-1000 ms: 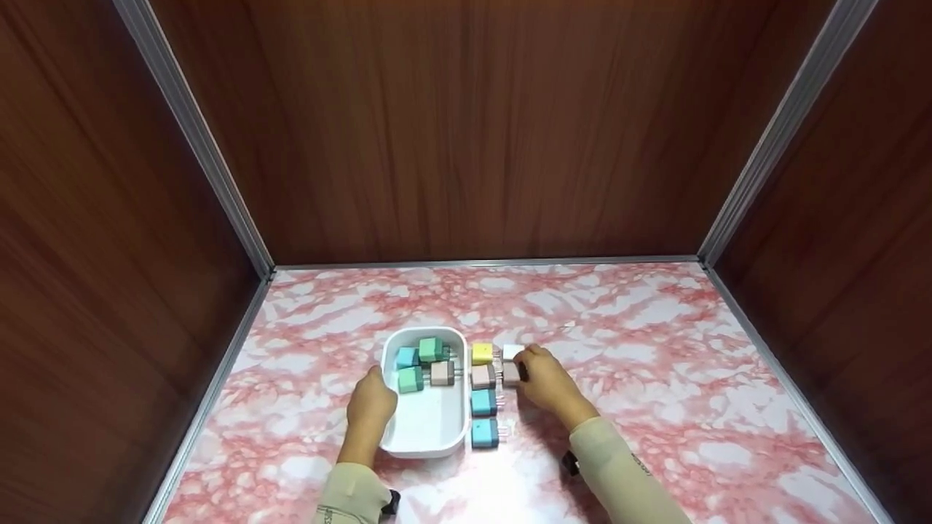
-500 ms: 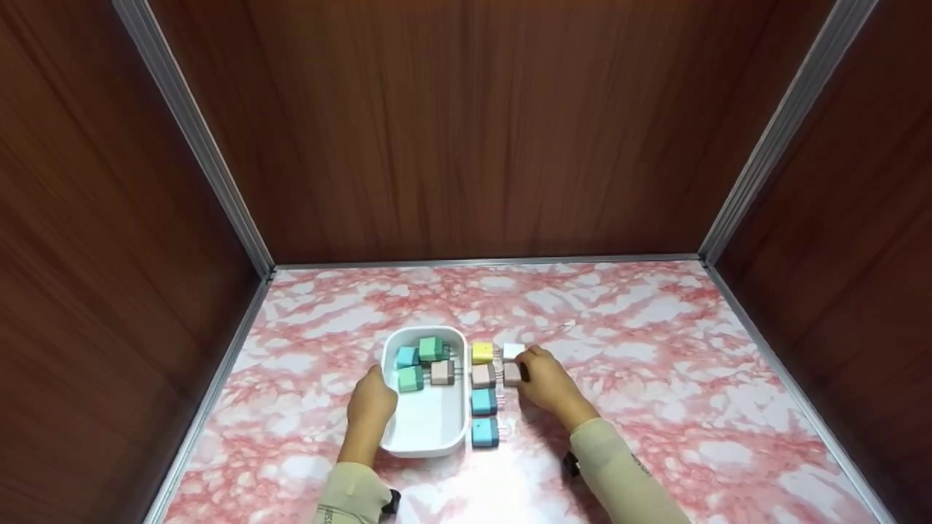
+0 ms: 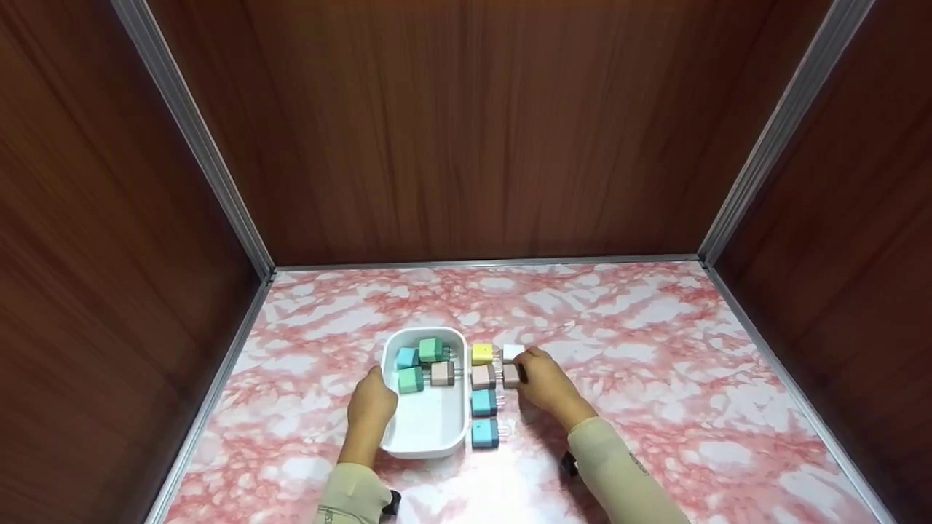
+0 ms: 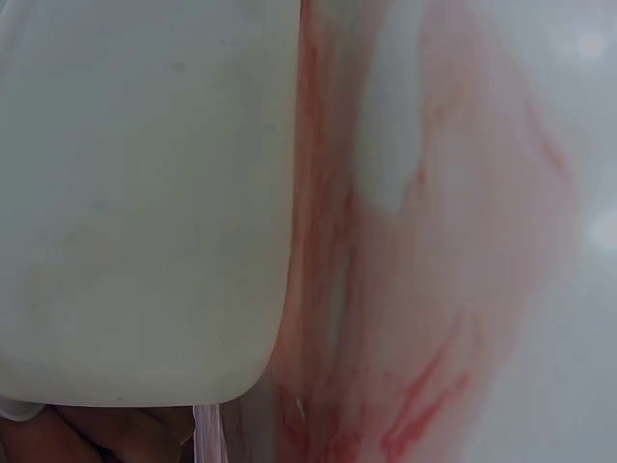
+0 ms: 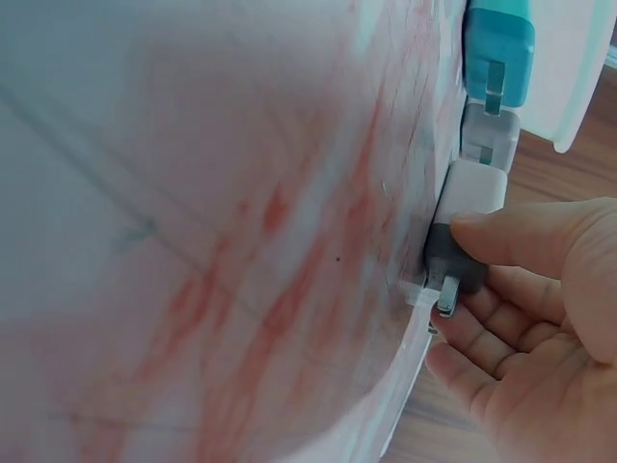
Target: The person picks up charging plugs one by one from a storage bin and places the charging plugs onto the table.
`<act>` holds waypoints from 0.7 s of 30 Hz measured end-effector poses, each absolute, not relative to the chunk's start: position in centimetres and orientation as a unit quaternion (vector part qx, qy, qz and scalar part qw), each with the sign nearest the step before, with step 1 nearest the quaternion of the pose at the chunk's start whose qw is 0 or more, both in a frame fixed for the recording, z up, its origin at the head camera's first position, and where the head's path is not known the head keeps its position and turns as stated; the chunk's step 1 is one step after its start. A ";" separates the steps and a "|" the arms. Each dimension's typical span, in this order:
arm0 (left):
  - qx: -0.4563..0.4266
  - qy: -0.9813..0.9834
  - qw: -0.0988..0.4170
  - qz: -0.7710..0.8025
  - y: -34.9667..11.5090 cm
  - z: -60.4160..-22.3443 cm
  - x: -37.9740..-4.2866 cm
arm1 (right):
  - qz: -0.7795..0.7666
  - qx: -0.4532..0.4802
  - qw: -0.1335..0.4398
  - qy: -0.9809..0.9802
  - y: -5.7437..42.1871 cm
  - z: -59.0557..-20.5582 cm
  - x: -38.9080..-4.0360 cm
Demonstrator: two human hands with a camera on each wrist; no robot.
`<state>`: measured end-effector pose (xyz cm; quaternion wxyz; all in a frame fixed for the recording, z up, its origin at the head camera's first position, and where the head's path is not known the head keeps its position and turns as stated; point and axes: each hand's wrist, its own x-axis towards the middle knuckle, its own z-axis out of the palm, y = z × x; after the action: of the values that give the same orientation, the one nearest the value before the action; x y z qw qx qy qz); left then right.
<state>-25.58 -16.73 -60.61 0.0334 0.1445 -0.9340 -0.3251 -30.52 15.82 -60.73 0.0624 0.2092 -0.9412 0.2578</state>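
Note:
My left hand [image 3: 372, 402] grips the left wall of a white plastic tub [image 3: 424, 435]; in the left wrist view curled fingers [image 4: 125, 434] show at the tub's edge. Inside the tub lie green, blue and pinkish plug chargers, all toward its far half. With thumb and fingers, my right hand [image 3: 547, 381] pinches a greyish-pink charger [image 3: 511, 375] that lies on the table to the right of the tub. The right wrist view shows the thumb at that charger's dark end [image 5: 451, 253], by its metal prongs. A white charger [image 3: 513, 353] lies just behind it, partly covered by the fingers.
Beside the tub's right wall stands a column of chargers: yellow [image 3: 482, 354], pinkish [image 3: 483, 376], blue [image 3: 483, 402] and another blue [image 3: 484, 433]. The red-and-white marbled table [image 3: 619, 320] is enclosed by brown wood-look panels [image 3: 466, 145] with metal edging.

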 end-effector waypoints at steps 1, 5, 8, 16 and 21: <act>0.144 -0.934 0.033 -0.326 -16.7 -60.6 -25.5 | 0.257 0.211 0.064 -0.941 15.8 -60.8 -30.5; 0.143 -0.932 0.028 -0.330 -16.8 -60.6 -25.5 | 0.253 0.213 0.074 -0.941 15.7 -60.8 -30.5; 0.144 -0.932 0.028 -0.332 -16.8 -60.6 -25.6 | 0.250 0.211 0.076 -0.942 15.7 -60.8 -30.5; 0.146 -0.931 0.030 -0.333 -16.7 -60.5 -25.5 | 0.255 0.207 0.065 -0.942 15.8 -60.6 -30.4; 0.147 -0.931 0.026 -0.333 -16.8 -60.6 -25.6 | 0.251 0.198 0.056 -0.946 15.9 -60.3 -30.3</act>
<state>-25.64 -16.77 -60.56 0.0263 0.1474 -0.9310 -0.3328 -30.33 15.85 -60.26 0.0559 0.1982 -0.9458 0.2509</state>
